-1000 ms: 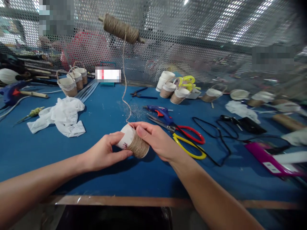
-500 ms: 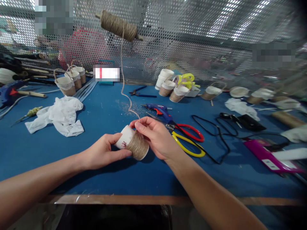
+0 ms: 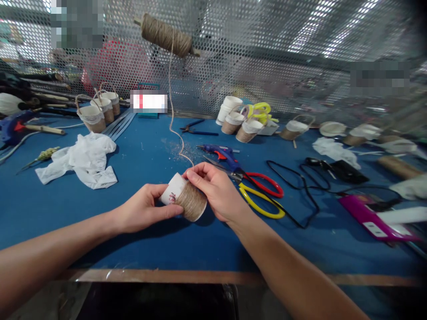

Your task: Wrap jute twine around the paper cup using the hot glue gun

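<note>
A white paper cup (image 3: 172,188) with a small dark red print lies tilted in my left hand (image 3: 145,209), my thumb along its near side. Brown twine (image 3: 191,201) is wound closely round its lower part. My right hand (image 3: 215,191) is at the cup's far side, thumb and forefinger pinching the twine where it meets the wall. From there the loose strand (image 3: 171,89) runs up to a twine spool (image 3: 166,36) hung on the mesh. My right fingertips are partly hidden behind the cup.
Right of my hands lie a blue glue gun (image 3: 222,155) and scissors (image 3: 263,206) with red and yellow handles. Pliers (image 3: 198,130) rest further back. White lace cloth (image 3: 85,155) lies left, small twine-wrapped baskets (image 3: 91,119) behind it. A purple power strip (image 3: 363,218) is far right.
My right thumb and fingers have shifted slightly at the cup's edge, and the cup has turned a little. Both hands keep their hold; the other things stay put.
</note>
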Available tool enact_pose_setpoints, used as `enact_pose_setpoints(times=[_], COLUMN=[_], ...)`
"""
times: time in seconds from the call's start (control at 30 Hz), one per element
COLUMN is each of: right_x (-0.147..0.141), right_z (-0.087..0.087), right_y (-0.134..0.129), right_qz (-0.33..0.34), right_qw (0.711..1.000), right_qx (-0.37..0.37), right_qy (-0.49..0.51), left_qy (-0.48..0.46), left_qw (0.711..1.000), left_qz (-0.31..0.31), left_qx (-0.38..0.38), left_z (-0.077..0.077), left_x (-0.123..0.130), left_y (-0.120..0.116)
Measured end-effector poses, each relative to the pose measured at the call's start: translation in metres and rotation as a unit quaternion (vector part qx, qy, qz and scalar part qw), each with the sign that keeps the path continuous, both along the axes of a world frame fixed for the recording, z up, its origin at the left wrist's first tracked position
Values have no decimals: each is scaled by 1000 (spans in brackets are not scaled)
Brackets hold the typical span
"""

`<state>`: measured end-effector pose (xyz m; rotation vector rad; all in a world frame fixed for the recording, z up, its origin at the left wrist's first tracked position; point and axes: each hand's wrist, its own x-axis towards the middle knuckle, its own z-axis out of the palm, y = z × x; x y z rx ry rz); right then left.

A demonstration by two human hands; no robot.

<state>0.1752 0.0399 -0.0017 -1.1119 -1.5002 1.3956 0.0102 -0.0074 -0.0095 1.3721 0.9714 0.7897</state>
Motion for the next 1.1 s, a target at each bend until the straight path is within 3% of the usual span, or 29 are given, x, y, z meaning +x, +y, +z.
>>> enact_pose_setpoints(times=[0.13, 0.3, 0.43, 0.67, 1.1], right_x=[2, 7, 10, 9, 6], right_z=[1, 11, 16, 12, 11], right_y=[-1, -3, -2, -2, -6], right_qz=[17, 101, 130, 99, 75], right_qw=[1000, 989, 982, 969, 946], right_qx=[5, 25, 42, 110, 196], right_qy=[-23, -108, -132, -196, -246], left_qy=[2, 27, 24, 9, -34], left_qw=[1000, 995, 993, 995, 995], left_qz=[12, 58, 61, 61, 89], left_qx=[8, 70, 96, 83, 29], left_z=[0, -3, -4, 2, -2], left_x=[1, -3, -6, -8, -7], left_y=[1, 5, 8, 9, 13])
